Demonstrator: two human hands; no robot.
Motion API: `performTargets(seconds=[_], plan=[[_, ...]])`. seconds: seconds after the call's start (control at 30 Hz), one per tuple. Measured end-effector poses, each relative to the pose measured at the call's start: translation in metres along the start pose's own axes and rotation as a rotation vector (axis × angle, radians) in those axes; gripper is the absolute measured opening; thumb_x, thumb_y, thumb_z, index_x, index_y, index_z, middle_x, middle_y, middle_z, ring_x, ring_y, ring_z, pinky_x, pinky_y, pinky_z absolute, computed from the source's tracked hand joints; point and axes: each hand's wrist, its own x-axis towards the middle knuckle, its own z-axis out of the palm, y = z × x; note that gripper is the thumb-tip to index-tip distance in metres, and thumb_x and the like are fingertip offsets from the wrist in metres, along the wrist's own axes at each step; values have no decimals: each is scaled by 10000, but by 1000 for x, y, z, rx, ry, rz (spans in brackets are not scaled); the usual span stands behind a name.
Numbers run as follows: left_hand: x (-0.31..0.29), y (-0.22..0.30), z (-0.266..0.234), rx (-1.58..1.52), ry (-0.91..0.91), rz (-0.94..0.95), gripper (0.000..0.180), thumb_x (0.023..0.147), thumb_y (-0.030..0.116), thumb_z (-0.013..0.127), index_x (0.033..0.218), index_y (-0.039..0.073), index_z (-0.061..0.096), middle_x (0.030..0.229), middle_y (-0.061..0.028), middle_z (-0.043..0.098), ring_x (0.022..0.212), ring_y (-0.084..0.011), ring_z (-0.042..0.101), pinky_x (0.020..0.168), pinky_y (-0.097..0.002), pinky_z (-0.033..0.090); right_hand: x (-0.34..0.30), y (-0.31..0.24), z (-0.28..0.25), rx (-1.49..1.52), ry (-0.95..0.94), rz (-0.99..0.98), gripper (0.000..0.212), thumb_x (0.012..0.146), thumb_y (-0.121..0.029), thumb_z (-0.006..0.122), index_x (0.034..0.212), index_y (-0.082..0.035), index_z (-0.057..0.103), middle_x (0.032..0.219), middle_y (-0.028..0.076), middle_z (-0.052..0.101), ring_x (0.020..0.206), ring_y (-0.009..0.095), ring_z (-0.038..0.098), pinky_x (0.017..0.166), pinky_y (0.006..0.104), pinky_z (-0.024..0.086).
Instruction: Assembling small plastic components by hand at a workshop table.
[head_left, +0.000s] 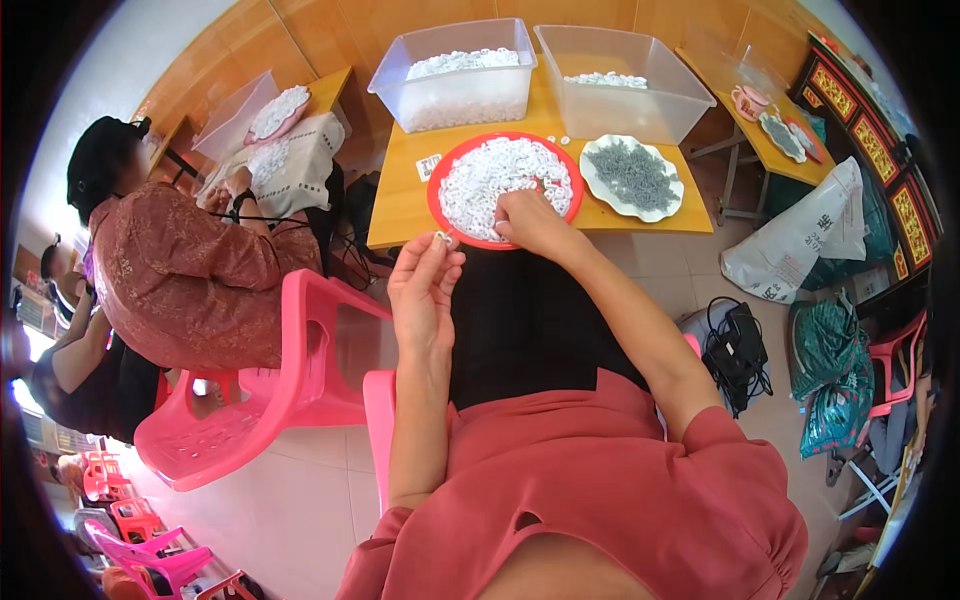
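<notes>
My left hand (425,285) is raised just off the near left rim of a round red tray (434,192). Its thumb and fingertips pinch a small white plastic piece (441,237). Inside the tray lies a heap of small white ring-like plastic pieces (490,170). My right hand (533,220) reaches over the tray's near right side, fingers curled together at the heap; what they hold, if anything, is hidden. To the right of the tray, a white scalloped plate (592,183) carries a pile of small grey pieces (634,172).
Two clear plastic bins (455,112) (620,120) with white pieces stand at the back of the wooden table (400,215). A co-worker (190,260) sits at left beside a pink chair (290,390). White sack (790,240), green bags (835,370) and black cables (735,350) lie at right.
</notes>
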Motion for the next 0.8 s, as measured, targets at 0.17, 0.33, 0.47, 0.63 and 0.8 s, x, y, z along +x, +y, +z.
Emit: performTargets(seconds=[0.17,0.33,0.47,0.63,0.8], plan=[[-2,4,1,-101,-21,-6,122,1016,81,668,1131,40,661,1011,-93,755,842,-138,730,743,-235,582,-23,-50,-51,522,127,18,176,866,-65,752,1011,34,764,824,128,759,741,196,733,698,314,577],[-9,9,6,-261,-189,52,94,1042,89,631,1131,57,639,1026,-94,729,875,-148,703,814,-263,571,-62,-119,-101,674,406,-177,183,906,32,720,1084,26,761,966,106,771,863,158,727,775,285,577],[-19,10,20,-286,-255,65,99,1048,96,628,1139,60,636,1029,-91,715,895,-151,689,839,-276,569,-81,-130,-117,677,444,-267,191,903,43,737,1090,12,759,989,106,766,904,165,735,806,289,582],[-25,8,29,-322,-318,63,106,1050,98,626,1146,55,631,1035,-82,712,930,-149,687,862,-288,573,-89,-137,-124,722,492,-206,227,908,33,744,1133,-1,747,995,94,769,899,145,737,789,287,585],[-29,9,35,-230,-248,99,107,1035,85,647,1131,43,633,1019,-93,723,889,-152,703,838,-280,580,-93,-136,-124,819,428,-148,253,920,-4,753,1172,-1,735,1005,69,764,901,120,727,773,262,573]])
